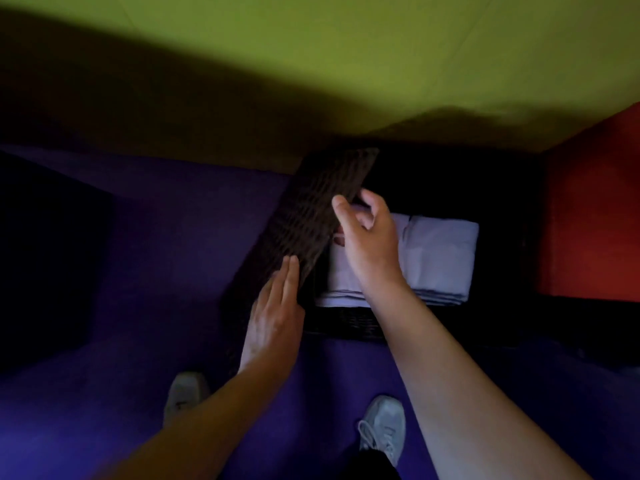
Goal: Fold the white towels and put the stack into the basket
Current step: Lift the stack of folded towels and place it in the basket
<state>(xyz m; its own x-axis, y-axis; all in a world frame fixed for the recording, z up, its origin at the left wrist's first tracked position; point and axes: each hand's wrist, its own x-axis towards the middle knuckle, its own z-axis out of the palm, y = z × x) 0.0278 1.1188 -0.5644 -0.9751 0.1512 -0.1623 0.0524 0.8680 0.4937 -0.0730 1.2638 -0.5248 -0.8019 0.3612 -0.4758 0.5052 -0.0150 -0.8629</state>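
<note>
Both hands work the basket's lid (322, 216): the right hand (367, 233) grips its edge, the left hand (277, 306) rests flat against it, probably to steady it. Folded white towels (436, 254) already sit inside the basket (349, 327).

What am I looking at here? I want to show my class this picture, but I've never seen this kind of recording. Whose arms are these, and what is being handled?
There is no machine: a person wears a camera on the head, looking down at their own arms and shoes. On the floor stands a dark woven basket holding a stack of folded white towels. The right hand grips the edge of the basket's woven lid, which is tilted up. The left hand rests flat against the lid, fingers straight.
</note>
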